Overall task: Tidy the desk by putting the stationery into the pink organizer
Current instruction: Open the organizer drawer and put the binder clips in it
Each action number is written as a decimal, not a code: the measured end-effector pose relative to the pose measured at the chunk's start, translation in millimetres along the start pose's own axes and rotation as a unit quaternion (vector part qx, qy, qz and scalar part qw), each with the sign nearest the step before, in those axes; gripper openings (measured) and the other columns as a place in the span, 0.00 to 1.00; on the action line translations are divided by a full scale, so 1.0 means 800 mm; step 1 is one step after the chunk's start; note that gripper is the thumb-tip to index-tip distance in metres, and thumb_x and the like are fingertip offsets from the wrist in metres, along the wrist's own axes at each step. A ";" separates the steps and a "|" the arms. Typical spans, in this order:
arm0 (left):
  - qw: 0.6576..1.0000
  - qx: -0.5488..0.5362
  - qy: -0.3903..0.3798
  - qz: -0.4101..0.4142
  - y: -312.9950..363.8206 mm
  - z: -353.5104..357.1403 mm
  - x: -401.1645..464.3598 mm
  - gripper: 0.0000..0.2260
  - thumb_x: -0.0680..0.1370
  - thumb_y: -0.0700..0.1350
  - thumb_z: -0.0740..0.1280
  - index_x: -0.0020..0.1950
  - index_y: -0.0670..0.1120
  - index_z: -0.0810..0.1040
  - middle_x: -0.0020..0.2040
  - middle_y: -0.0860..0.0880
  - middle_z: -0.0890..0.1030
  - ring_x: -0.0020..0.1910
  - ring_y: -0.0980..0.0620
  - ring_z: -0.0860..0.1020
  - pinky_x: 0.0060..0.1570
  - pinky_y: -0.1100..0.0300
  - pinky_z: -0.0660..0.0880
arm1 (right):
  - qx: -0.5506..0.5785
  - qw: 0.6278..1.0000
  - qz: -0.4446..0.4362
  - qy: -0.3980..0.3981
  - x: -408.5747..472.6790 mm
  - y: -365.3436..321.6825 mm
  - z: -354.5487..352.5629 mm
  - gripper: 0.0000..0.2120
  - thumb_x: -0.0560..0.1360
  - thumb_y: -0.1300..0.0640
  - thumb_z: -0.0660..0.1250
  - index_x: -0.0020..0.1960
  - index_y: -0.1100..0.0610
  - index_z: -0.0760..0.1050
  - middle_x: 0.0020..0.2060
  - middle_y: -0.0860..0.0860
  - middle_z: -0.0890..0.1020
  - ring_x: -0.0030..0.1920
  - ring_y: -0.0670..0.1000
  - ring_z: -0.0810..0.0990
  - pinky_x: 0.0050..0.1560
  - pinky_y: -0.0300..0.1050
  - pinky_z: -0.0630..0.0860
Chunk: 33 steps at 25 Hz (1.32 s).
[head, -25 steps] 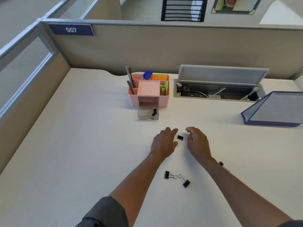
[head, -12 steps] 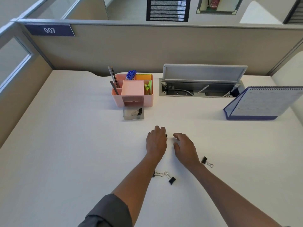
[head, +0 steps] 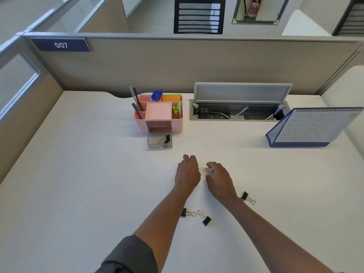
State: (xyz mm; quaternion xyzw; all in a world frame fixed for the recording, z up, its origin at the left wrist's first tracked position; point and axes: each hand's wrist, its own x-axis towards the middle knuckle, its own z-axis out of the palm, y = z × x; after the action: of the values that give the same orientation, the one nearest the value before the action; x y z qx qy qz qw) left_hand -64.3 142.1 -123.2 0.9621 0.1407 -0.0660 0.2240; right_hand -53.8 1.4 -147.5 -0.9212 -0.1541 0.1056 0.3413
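Both hands palm-down on the table [head: 78,194], side by side. Left hand [head: 188,171] has fingers curled under; can't tell if it holds anything. Right hand [head: 219,179] loosely curled, nothing visible in it. Pink organizer [head: 178,125] sits ahead of the left hand, its clear drawer [head: 159,143] pulled out with binder clips inside. Two loose binder clips [head: 205,219] lie between the forearms, a third clip [head: 245,196] just outside the right wrist. Desk calendar [head: 311,129] far right.
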 end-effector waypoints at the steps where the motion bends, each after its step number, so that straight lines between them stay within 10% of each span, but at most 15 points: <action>1: 1.000 -0.003 0.001 -0.002 -0.001 -0.001 0.000 0.07 0.76 0.37 0.64 0.53 0.42 0.73 0.52 0.43 0.72 0.44 0.42 0.78 0.39 0.55 0.70 | 0.001 1.000 0.003 -0.003 0.000 -0.001 0.000 0.20 0.76 0.62 0.64 0.67 0.57 0.70 0.61 0.52 0.76 0.61 0.54 0.74 0.59 0.46 0.70; 10: 0.918 -0.358 0.076 -0.150 -0.013 -0.036 0.002 0.03 0.74 0.44 0.72 0.46 0.49 0.81 0.39 0.54 0.81 0.39 0.57 0.80 0.41 0.64 0.73 | 0.102 0.995 0.018 0.016 0.014 -0.049 0.003 0.14 0.78 0.56 0.66 0.64 0.54 0.72 0.50 0.47 0.81 0.45 0.45 0.81 0.50 0.46 0.78; 19: 0.875 -0.431 0.153 -0.161 -0.054 -0.082 0.004 0.04 0.75 0.44 0.70 0.48 0.47 0.81 0.41 0.54 0.82 0.39 0.59 0.79 0.37 0.71 0.72 | 0.228 0.971 0.070 0.016 0.052 -0.131 0.021 0.04 0.77 0.58 0.69 0.52 0.54 0.76 0.37 0.49 0.84 0.33 0.48 0.84 0.41 0.46 0.82; 23: 0.910 -0.344 0.202 -0.116 -0.089 -0.087 0.005 0.06 0.79 0.44 0.65 0.55 0.47 0.76 0.52 0.53 0.81 0.52 0.55 0.78 0.50 0.65 0.74 | 0.220 0.973 0.070 0.011 0.073 -0.152 0.033 0.06 0.76 0.63 0.68 0.51 0.55 0.77 0.36 0.50 0.84 0.34 0.49 0.84 0.40 0.43 0.81; 27: 0.983 -0.003 0.184 0.001 -0.129 -0.072 0.007 0.25 0.76 0.38 0.65 0.72 0.47 0.64 0.75 0.46 0.64 0.75 0.45 0.59 0.72 0.46 0.61 | 0.125 0.990 0.038 0.052 0.117 -0.168 0.040 0.06 0.76 0.64 0.66 0.50 0.55 0.78 0.41 0.50 0.83 0.40 0.50 0.82 0.40 0.39 0.77; 33: 0.992 0.106 0.066 0.029 -0.167 -0.050 0.012 0.37 0.78 0.46 0.66 0.79 0.48 0.46 0.80 0.43 0.45 0.78 0.39 0.43 0.75 0.41 0.45 | 0.026 0.999 -0.023 0.032 0.171 -0.184 0.053 0.06 0.76 0.64 0.67 0.46 0.53 0.78 0.41 0.47 0.80 0.43 0.48 0.79 0.43 0.35 0.74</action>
State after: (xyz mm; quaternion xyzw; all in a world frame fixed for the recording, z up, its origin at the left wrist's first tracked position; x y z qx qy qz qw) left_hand -93.0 277.1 -144.4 0.9864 0.1190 -0.0101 0.1130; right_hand 29.3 180.8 -93.8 -0.9112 -0.1617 0.0724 0.3719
